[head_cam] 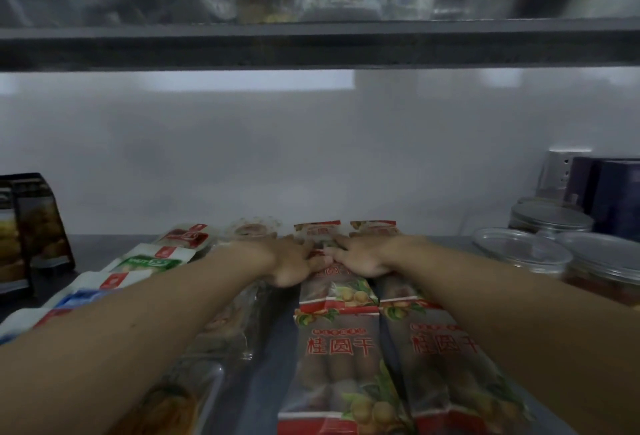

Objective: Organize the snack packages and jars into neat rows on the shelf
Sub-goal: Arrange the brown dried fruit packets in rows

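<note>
Both arms reaching deep into the shelf (pixel 270 358), left hand (pixel 294 261) and right hand (pixel 363 256) lying flat, fingers (pixel 341 244) spread, pressing on snack packages (pixel 337 296), jars (pixel 550 218) standing right.

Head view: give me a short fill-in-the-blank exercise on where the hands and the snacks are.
1. Both hands, the left hand and the right hand, rest palm-down on the ____-trimmed snack bags.
2. The clear-lidded jars stand on the shelf's ____ side.
3. The two dark upright bags stand at the far ____.

Missing: red; right; left
</note>
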### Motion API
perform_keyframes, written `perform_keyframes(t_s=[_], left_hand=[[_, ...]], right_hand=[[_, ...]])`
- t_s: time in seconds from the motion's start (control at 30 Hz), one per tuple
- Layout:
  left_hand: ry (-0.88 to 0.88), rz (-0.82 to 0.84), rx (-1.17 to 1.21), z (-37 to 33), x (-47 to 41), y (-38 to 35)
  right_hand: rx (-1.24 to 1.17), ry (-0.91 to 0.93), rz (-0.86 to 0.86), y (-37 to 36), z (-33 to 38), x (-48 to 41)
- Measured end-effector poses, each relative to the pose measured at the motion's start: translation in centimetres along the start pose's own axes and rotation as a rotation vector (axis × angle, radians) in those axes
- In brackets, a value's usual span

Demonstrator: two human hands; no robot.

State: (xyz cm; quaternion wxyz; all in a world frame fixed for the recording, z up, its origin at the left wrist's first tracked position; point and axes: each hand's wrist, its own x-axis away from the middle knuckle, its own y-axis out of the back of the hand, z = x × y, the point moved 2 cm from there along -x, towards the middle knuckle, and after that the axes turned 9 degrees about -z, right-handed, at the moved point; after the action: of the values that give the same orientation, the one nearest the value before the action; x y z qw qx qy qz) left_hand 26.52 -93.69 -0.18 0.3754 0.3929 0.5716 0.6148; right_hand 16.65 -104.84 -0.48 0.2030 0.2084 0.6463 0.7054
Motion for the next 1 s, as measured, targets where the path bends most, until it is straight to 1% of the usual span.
perform_keyframes(t_s=[0.23, 0.37, 0.57, 0.7, 0.8, 0.9, 1.0], left_hand=[[-0.014, -0.022, -0.016, -0.9, -0.7, -0.6], [-0.008, -0.030, 0.025, -0.6, -0.5, -0.6], [0.014, -0.058, 0.053, -0.6, -0.4, -0.7], [0.032, -0.072, 0.058, -1.0, 0.9, 0.2], [-0.002, -0.087, 0.042, -2.0, 3.3, 1.4], [-0.028, -0.068, 0.043, -2.8, 5.6, 1.4], [-0.016, -0.053, 0.072, -3.8, 7.3, 0.7]], right_hand=[[-0.060, 0.003, -0.007, 0.3, -0.1, 1.2], [-0.089, 0.013, -0.001, 0.7, 0.1, 1.8], [-0.073, -0.039, -0.033, 0.6, -0.1, 2.0], [-0.061, -0.048, -0.116, 0.9, -0.3, 2.5], [-0.049, -0.039, -0.167, 1.5, -0.4, 3.7], [-0.024, -0.016, -0.127, 1.5, -0.4, 5.5], [0.012, -0.020, -0.082, 1.0, -0.4, 7.2]])
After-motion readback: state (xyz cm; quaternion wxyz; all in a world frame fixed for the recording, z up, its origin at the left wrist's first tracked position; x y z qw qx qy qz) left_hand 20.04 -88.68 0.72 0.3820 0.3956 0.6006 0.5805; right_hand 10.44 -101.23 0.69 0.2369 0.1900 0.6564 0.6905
